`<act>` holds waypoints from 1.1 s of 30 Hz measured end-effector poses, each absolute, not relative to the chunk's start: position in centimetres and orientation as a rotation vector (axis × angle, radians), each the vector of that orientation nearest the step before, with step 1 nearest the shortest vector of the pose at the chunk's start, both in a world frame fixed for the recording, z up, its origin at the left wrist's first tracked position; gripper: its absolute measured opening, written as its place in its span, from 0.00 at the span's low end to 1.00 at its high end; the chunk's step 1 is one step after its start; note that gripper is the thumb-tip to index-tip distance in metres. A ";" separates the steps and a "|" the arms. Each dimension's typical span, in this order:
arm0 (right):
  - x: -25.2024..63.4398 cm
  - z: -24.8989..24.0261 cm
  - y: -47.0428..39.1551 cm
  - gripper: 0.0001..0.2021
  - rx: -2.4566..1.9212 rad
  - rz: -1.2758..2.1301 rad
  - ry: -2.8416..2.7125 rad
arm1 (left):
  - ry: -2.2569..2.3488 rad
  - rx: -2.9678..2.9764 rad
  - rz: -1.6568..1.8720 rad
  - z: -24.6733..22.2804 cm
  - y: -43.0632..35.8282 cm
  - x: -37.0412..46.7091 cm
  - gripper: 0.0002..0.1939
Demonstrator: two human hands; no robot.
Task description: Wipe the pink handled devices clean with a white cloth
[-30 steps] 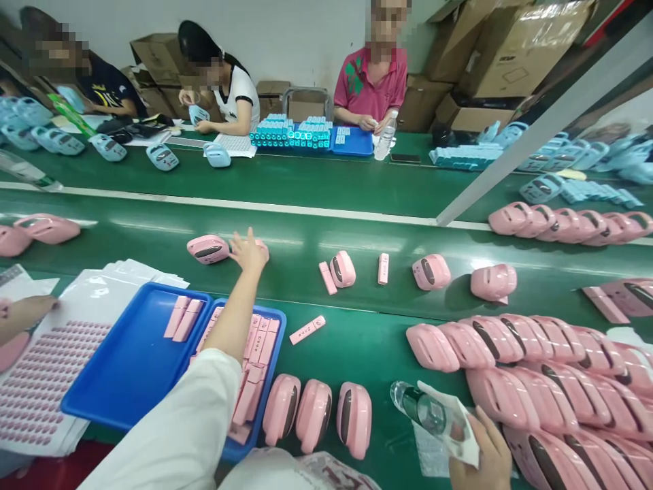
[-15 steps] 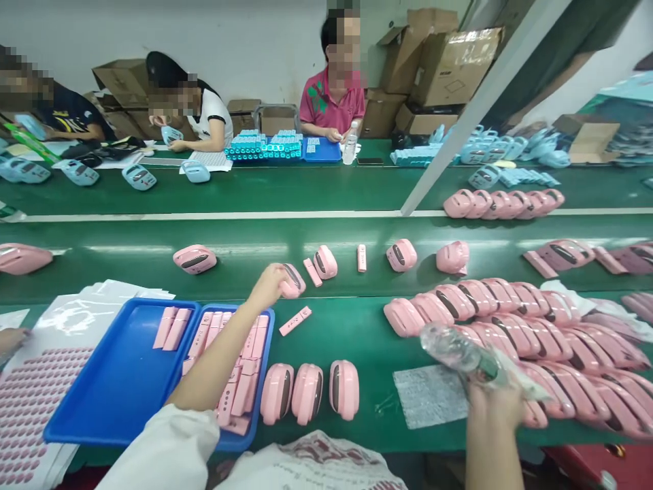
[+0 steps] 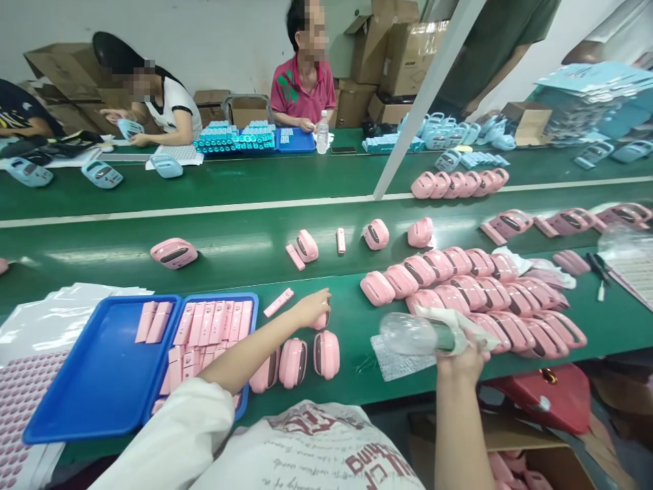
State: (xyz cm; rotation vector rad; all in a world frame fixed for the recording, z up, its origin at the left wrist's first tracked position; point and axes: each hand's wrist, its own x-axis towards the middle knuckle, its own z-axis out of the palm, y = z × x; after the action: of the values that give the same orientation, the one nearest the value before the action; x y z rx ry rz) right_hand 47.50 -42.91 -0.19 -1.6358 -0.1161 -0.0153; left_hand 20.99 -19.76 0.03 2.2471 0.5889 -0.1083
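Observation:
My left hand [image 3: 312, 307] is closed on a pink device [image 3: 321, 320], mostly hidden under the fingers, above the green table. Just below it several pink devices [image 3: 326, 354] stand in a row. A loose pink strip [image 3: 279, 302] lies to its left. My right hand [image 3: 462, 357] grips a clear plastic bottle [image 3: 411, 333] and a whitish cloth [image 3: 462, 325], the bottle lying sideways with its base to the left. Under the bottle is a bubble-wrap sheet [image 3: 403, 361]. Rows of pink devices [image 3: 474, 292] lie beyond and right of it.
Two blue trays [image 3: 96, 367] with pink strips and sheets of stickers [image 3: 30, 395] are at the left. Spaced pink devices [image 3: 174, 252] lie on the belt [image 3: 245, 231]. A slanted post [image 3: 428, 95] rises beyond it. People sit across. A red bag [image 3: 545, 395] is at lower right.
My left hand has brought the pink device from the belt edge down toward the standing row. The bottle and cloth remain in my right hand. The view has shifted to the right.

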 end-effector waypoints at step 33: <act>26.0 9.1 -33.0 0.25 -1.386 0.029 -1.679 | 0.691 1.178 0.945 12.2 -26.5 14.3 0.22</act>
State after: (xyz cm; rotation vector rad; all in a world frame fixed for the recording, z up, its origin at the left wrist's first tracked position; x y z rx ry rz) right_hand 25.96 -32.99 9.06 -1.3858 -1.6793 0.0291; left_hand 14.34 -26.46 12.17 1.1777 0.6913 0.9454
